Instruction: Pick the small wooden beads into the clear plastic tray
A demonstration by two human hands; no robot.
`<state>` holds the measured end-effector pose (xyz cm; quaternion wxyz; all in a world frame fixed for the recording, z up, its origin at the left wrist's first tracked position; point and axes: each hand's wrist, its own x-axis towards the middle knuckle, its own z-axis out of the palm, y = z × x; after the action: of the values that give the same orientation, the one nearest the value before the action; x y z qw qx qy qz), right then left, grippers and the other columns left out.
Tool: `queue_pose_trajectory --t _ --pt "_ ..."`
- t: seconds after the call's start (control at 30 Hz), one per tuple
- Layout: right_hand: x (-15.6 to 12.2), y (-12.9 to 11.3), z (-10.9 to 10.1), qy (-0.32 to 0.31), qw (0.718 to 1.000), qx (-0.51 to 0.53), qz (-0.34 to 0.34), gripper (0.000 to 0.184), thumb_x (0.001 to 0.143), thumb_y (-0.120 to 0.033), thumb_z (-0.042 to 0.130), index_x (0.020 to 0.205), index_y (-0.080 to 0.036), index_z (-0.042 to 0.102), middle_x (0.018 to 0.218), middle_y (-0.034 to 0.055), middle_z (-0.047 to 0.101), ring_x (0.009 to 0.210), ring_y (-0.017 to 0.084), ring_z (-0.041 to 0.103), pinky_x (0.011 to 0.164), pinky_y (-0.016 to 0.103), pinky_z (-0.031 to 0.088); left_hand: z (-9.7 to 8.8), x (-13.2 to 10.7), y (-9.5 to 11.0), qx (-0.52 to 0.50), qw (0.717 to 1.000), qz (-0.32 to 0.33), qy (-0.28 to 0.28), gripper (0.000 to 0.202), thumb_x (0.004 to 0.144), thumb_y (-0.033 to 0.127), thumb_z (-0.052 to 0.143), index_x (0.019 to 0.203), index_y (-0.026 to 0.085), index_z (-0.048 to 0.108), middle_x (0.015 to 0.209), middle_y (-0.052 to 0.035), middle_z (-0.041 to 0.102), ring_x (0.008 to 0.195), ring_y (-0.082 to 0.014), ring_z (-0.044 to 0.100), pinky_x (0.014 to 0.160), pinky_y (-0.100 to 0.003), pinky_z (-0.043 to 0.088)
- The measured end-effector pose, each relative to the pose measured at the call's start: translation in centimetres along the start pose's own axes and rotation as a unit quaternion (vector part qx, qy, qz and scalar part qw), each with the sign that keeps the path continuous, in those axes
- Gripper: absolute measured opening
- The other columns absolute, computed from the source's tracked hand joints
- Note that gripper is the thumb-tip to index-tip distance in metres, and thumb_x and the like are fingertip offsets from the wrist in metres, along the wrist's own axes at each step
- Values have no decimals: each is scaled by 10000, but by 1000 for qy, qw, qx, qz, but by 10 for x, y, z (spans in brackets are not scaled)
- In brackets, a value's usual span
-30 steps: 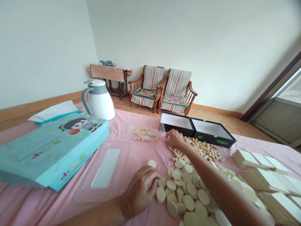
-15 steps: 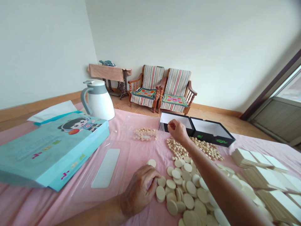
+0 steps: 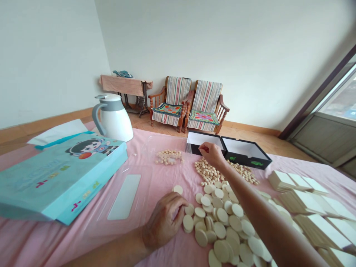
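My right hand (image 3: 211, 153) hovers by the front of the black box with a white inside (image 3: 205, 138), over the back edge of a pile of small round wooden pieces (image 3: 207, 172). Its fingers are pinched; whatever may be between them is too small to make out. Resting on the pink cloth, my left hand (image 3: 166, 219) has its fingers curled in, so its palm is hidden. Beside it lie a spread of flat wooden discs (image 3: 222, 215) and a single disc (image 3: 177, 189). Beyond, a clear plastic tray (image 3: 151, 146) holds more small round wooden pieces (image 3: 169, 156).
On the left are a light-blue box (image 3: 63, 174), a white jug (image 3: 116, 122) with a grey handle, and a clear plastic lid (image 3: 144, 207). A second black box (image 3: 247, 163) stands at the back right. Stacks of wooden rectangles (image 3: 306, 200) line the right side.
My right hand has shifted slightly right and nearer relative to the black box, still pinched. My left hand stays where it was. The whole view has turned a little.
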<state>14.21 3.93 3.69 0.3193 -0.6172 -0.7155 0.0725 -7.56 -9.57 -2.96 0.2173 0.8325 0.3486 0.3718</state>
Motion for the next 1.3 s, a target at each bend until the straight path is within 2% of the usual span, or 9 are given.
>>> queue_pose_trajectory --t 0.1,0.2,0.37,0.6,0.7,0.8,0.9,1.13,1.3 --pt "-12 12 1 -107 991 -68 -30 175 693 -111 517 732 -176 675 681 15 660 656 134 582 611 216 375 0 1 0 1 1000 5 2 197 826 62 432 832 174 595 790 -44 616 778 -158 563 706 -254 441" --pt "-24 14 11 -165 975 -134 -63 175 689 -94 525 741 -178 669 731 31 668 694 145 594 610 220 365 0 1 0 2 1000 12 15 199 830 67 427 824 171 596 780 -48 617 765 -156 564 693 -251 445" --pt "-36 6 27 -198 951 -214 -97 147 756 -116 525 817 -156 652 871 100 664 845 194 604 690 247 391 1 2 -1 11 1000 17 23 182 844 89 432 811 170 591 764 -50 607 755 -159 560 690 -257 448" --pt "-44 -5 31 -216 937 -254 -102 216 705 -45 537 888 -128 616 926 143 639 915 245 586 731 286 396 1 2 -1 13 1000 13 19 171 858 104 436 813 174 585 767 -45 605 759 -155 561 698 -257 444" --pt "-42 -3 27 -182 952 -235 -75 221 729 -63 502 912 -143 598 926 120 625 844 211 588 690 268 386 1 2 -1 12 1000 12 19 166 864 111 437 817 174 583 773 -45 608 764 -155 566 701 -257 444" --pt "-33 -3 17 -79 983 -163 -37 206 745 -94 470 901 -166 584 909 85 600 757 168 566 648 244 376 1 2 0 4 1000 9 15 162 864 111 445 815 175 585 776 -40 615 761 -150 578 688 -248 445" --pt "-19 -11 10 13 996 -72 -46 207 723 -73 462 866 -165 580 840 55 583 728 139 538 681 220 386 0 3 1 1 1000 7 14 157 863 118 456 814 175 593 774 -37 622 755 -147 587 676 -241 451" --pt "2 -40 22 8 996 40 -75 184 733 -103 520 886 -154 610 831 34 580 683 105 526 700 205 404 -2 2 1 5 1000 2 12 168 880 149 453 825 179 608 773 -41 630 752 -144 597 680 -241 464" --pt "0 -20 13 23 998 25 -47 205 771 -107 485 900 -157 636 841 43 618 738 117 559 718 205 402 -1 2 -2 10 1000 7 10 153 873 132 461 840 178 603 787 -42 632 766 -147 597 695 -244 463"
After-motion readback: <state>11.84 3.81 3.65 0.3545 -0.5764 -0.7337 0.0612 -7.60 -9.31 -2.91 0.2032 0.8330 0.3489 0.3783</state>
